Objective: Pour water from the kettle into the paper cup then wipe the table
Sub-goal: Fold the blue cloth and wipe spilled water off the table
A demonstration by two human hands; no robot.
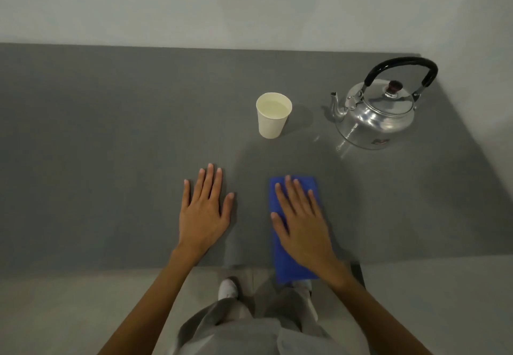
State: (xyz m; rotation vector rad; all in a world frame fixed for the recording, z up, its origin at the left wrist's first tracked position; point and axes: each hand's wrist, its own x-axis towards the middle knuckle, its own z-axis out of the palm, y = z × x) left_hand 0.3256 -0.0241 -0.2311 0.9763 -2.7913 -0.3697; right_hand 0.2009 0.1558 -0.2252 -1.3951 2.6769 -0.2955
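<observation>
Wiping step. The right hand (301, 222) lies flat, palm down, fingers spread and pressed on a folded blue cloth (294, 260); it pinches nothing, and the cloth's near end hangs just over the front edge of the grey table (97, 146). The left hand (204, 213) rests flat and empty on the bare tabletop beside it, apart from the cloth. Beyond the hands stands the paper cup (273, 116), upright and apparently holding water, so pouring looks complete; the kettle (377, 113) sits well to its right near the table's far right corner, lid on, spout toward the cup. To wipe well, judged from this layout: keep the palm's pressure even, sweep in overlapping strokes, and steer around the filled cup, which would tip easily if nudged.
</observation>
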